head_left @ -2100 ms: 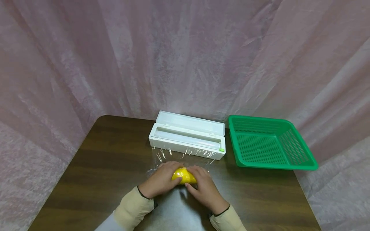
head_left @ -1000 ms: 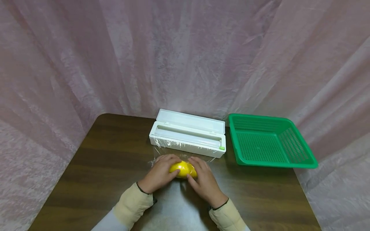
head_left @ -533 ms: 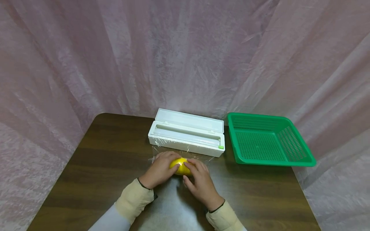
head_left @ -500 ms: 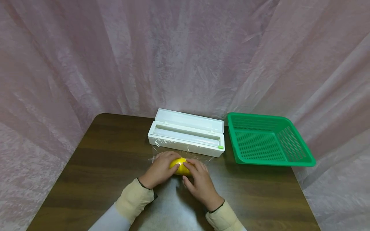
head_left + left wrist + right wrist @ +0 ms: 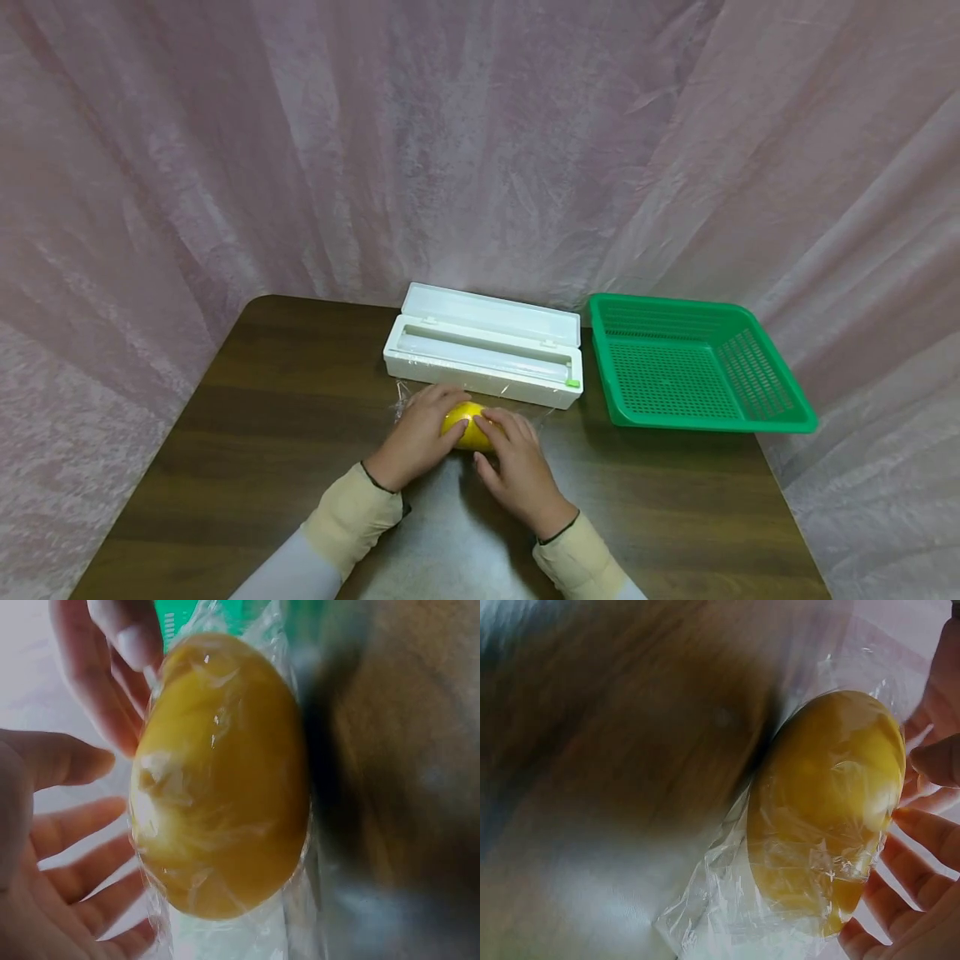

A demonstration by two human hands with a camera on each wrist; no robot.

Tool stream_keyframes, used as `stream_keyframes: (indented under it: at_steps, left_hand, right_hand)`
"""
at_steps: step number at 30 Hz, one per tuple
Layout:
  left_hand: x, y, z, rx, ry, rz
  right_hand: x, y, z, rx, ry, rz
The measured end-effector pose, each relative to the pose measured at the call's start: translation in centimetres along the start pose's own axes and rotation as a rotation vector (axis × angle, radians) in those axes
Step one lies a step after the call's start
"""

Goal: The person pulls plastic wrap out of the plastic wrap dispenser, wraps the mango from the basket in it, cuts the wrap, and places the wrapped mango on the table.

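Observation:
A yellow mango (image 5: 467, 426), loosely covered in glossy cling film (image 5: 727, 900), lies between both hands at the middle of the table. My left hand (image 5: 422, 432) grips its left end, thumb on the near face and fingers curved over the far side. My right hand (image 5: 519, 467) holds the right end, with the index finger on top and the thumb lower, beside the near face. In the left wrist view the mango (image 5: 221, 780) shows wrinkled film and loose film at both ends. Clear film runs from it to the open white cling film box (image 5: 483, 375), which holds the roll.
The box's raised lid (image 5: 491, 315) leans back near the pink curtain (image 5: 480, 150). A green plastic basket (image 5: 618, 392) with perforated sides stands at the right rear of the dark wooden table (image 5: 247, 433).
Both hands have moved with the mango towards the film box, shortening the stretch of film between them. The mango has turned in the fingers, and my right thumb has come off its near face.

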State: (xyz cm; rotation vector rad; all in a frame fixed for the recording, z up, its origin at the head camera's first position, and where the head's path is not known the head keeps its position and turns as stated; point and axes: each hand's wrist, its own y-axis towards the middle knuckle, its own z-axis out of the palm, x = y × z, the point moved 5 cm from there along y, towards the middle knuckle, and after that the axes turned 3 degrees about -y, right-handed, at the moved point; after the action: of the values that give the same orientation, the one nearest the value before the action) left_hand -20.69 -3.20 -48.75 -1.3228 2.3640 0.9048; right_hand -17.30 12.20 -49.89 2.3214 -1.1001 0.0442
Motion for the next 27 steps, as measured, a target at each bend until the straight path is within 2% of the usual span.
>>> stream_keyframes:
  at_steps: [4,7,14,20,27]
  left_hand:
    - [-0.7,-0.1,-0.3,-0.049,0.001,0.065]
    - [-0.8,-0.2,-0.2,-0.046,0.017,0.086]
    - [-0.5,-0.5,0.0,0.006,0.051,0.052]
    - [-0.2,-0.4,0.3,0.047,0.076,0.057]
    - [0.6,-0.1,0.8,0.055,0.074,0.051]
  right_hand:
    - [-0.6,0.4,0.0,0.011,-0.016,0.004]
    - [-1.0,0.6,0.1,0.015,-0.021,0.010]
    - [-1.6,0.9,0.3,0.035,-0.021,0.018]
    - [-2.2,1.2,0.7,0.024,-0.048,-0.010]
    - [-3.5,1.4,1.3,0.062,-0.107,-0.014]
